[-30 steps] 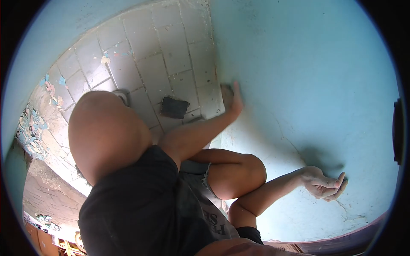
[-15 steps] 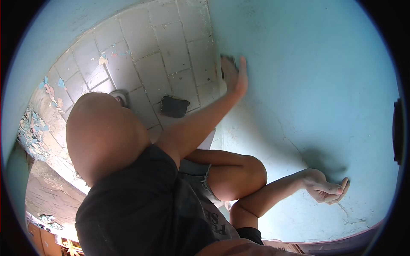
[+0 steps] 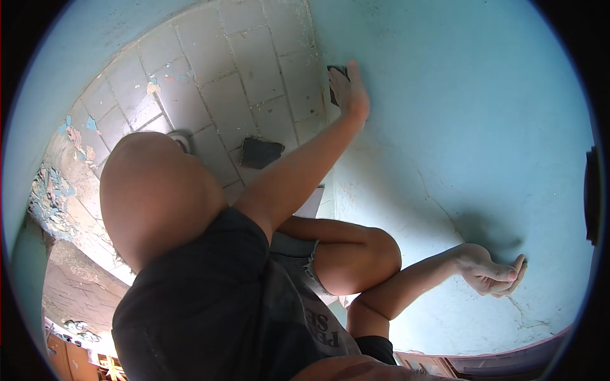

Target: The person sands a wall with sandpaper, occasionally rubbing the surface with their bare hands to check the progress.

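My left hand (image 3: 349, 94) presses a piece of black sandpaper (image 3: 334, 95) against the pale blue wall (image 3: 457, 114), low down by the floor edge. Its fingers lie over the sheet and the thumb stands apart. On the right, my right hand (image 3: 489, 273) hangs loosely curled in front of the wall, dusted white. Nothing shows between its fingers and thumb, and its shadow falls on the wall. A second dark piece with ragged edges, like sandpaper (image 3: 260, 152), lies on the floor tiles near my left forearm.
Grey-white tiles (image 3: 206, 47) cover the floor along the wall. Flaked paint chips (image 3: 51, 200) are heaped at the left edge. My bent knees (image 3: 155, 197) stand close by. A thin crack (image 3: 435, 200) runs down the wall. A wooden cabinet (image 3: 62, 359) is at the lower left.
My left hand has slid upward in the view along the wall with the sandpaper. My right hand has shifted only slightly.
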